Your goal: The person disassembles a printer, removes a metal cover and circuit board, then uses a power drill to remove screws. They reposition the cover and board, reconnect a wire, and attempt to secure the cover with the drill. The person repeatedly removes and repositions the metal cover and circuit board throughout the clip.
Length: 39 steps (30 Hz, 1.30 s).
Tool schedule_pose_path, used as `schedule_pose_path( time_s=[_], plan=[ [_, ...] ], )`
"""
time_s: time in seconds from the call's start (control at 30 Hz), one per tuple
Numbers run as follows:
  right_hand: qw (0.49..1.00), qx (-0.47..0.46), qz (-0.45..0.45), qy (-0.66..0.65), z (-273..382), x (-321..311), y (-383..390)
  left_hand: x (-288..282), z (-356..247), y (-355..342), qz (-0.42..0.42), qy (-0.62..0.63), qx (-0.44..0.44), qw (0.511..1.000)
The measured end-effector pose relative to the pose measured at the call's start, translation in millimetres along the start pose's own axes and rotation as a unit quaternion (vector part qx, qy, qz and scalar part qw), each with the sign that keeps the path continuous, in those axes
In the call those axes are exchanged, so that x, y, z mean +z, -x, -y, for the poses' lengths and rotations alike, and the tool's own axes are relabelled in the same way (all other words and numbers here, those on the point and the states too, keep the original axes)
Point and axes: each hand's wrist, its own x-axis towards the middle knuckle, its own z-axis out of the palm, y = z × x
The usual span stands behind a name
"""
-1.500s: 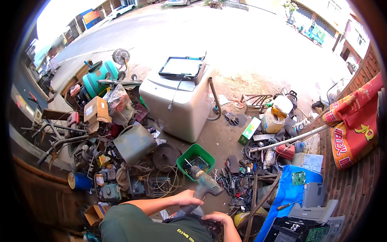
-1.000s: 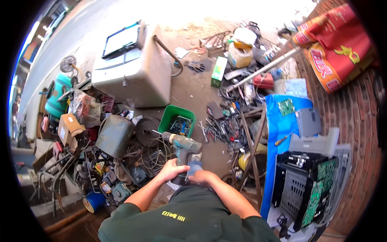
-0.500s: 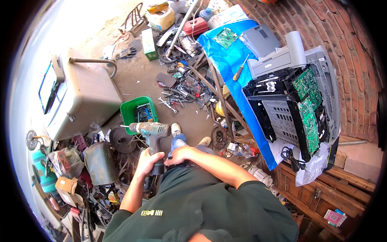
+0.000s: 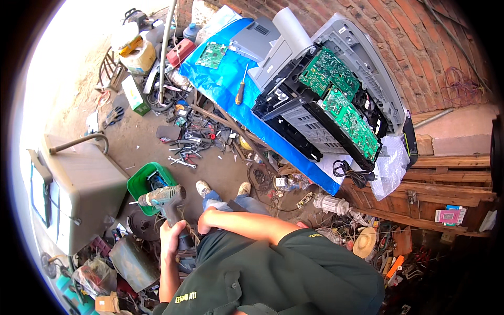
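Taking the clock from the middle of our view, we have the cordless drill (image 4: 171,206) at eight o'clock, its bit pointing toward nine. Our left hand (image 4: 170,237) is clamped around its handle, thumb across the grip. Our right hand (image 4: 206,220), at seven o'clock, sits near the drill's lower end; its fingers are largely hidden, so we cannot tell whether it grips anything.

The drill's chuck overlaps the green plastic bin (image 4: 137,185) in our view, and small dark parts lie inside the bin. Past that, between eight and nine, stands a pale washing machine (image 4: 97,197). Wrenches (image 4: 182,162) lie on the ground at nine o'clock.

At twelve, we see a screwdriver (image 4: 241,89) on a blue sheet (image 4: 195,79), with a loose green circuit board (image 4: 211,55) toward eleven. An opened printer (image 4: 307,123), its boards exposed, fills one to two o'clock. A straw hat (image 4: 365,242) lies at four.
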Motion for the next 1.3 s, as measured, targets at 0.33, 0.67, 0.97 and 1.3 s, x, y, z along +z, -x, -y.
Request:
schedule_pose_path(
  time_s=[0.33, 0.67, 0.97, 1.3],
  plan=[
    [0.965, 0.008, -0.226, -0.136, -93.6, 42.4, -73.7, 16.3, -15.8, -4.3, 0.024, -0.033, 0.008, 0.999],
    [0.718, -0.317, -0.424, -0.451, -89.3, 25.4, 49.7, 58.5, -48.1, -18.4, 0.179, -0.087, 0.179, 0.964],
    [0.506, -0.334, -0.714, -0.35, -58.1, 177.3, 207.0, 227.5, -121.5, 15.5, 0.516, -0.444, 0.505, 0.532],
    [0.075, 0.009, -0.891, -0.448, -45.9, 351.1, 199.5, 353.0, -53.1, 50.1, 0.613, -0.569, 0.403, 0.372]
  ],
)
